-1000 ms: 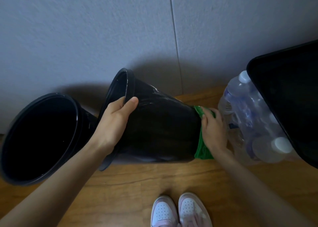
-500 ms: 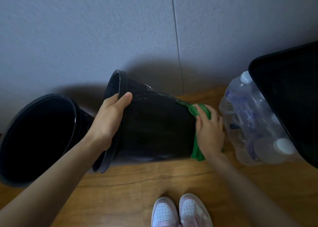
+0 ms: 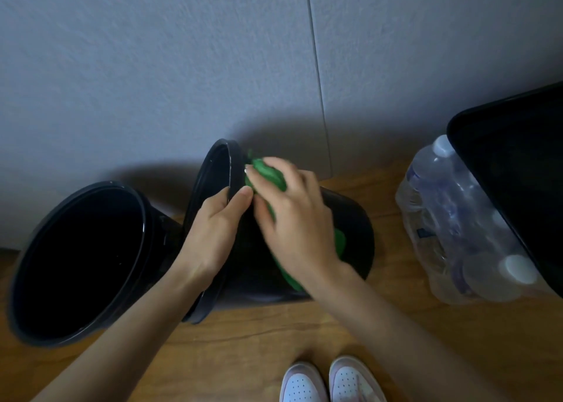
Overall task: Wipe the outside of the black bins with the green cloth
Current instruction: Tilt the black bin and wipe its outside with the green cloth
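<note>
the wipe looks under way but not finished. the right hand [image 3: 292, 215] clutches the bunched green cloth [image 3: 269, 173] against the upper side of the tilted black bin [image 3: 356, 218] at the centre of the frame, just beside the rim, which the left hand [image 3: 213, 234] grips. the other black bin [image 3: 100, 186], at lower left, is clear of the cloth and probably awaits wiping. the tilted bin's wall looks dark and glossy. blur hides any streaks.
</note>
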`<state>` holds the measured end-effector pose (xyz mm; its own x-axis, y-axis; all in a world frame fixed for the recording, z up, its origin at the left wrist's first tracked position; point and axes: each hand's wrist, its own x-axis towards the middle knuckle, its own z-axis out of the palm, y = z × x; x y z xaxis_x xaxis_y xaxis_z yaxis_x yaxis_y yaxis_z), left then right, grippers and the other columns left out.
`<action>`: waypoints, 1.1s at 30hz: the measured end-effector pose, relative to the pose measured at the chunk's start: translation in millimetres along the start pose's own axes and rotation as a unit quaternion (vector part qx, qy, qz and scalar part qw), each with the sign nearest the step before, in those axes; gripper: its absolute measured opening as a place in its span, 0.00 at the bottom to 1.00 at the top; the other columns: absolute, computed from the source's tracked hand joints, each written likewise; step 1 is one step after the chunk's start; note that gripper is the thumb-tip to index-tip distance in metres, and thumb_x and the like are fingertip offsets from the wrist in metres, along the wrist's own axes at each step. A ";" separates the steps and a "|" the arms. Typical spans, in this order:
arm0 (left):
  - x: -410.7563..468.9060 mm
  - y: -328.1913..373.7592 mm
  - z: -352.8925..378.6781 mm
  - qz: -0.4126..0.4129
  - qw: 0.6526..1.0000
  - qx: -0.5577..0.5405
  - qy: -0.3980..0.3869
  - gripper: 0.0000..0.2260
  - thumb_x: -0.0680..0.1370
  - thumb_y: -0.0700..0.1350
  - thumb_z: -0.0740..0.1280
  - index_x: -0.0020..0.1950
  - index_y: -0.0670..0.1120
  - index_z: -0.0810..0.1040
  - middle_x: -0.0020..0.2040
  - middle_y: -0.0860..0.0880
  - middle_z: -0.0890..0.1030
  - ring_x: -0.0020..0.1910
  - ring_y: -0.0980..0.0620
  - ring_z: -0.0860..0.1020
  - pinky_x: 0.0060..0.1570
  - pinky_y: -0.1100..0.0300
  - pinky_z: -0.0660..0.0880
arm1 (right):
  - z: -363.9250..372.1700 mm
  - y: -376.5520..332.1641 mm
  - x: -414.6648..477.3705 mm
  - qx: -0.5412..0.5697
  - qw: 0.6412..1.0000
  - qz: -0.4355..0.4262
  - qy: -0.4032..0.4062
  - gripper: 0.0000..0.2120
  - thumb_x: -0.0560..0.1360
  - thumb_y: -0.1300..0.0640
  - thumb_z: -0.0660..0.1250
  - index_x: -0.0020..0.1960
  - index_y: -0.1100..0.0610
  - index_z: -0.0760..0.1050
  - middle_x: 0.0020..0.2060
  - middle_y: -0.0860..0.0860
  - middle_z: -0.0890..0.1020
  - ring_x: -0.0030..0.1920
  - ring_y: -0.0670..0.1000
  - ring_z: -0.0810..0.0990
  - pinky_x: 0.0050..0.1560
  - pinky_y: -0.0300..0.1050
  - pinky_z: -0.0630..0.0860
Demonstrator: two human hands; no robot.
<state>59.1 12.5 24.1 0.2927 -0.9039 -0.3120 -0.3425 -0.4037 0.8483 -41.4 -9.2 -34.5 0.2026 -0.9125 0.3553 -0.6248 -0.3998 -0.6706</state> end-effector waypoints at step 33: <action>0.7 1.9 9.2 -0.011 1.000 -0.004 0.008 0.16 0.81 0.50 0.55 0.53 0.43 0.80 0.50 0.44 0.84 0.52 0.50 0.81 0.59 0.55 0.75 | 0.4 11.1 4.2 0.100 0.992 0.079 0.002 0.14 0.75 0.47 0.63 0.60 0.44 0.76 0.62 0.45 0.73 0.58 0.52 0.71 0.46 0.40 0.67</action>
<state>50.4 9.8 21.5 0.3148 -0.8921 -0.3240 -0.3288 -0.4227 0.8445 -47.2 -17.5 -40.7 0.1103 -0.9649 0.2383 -0.4863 -0.2616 -0.8337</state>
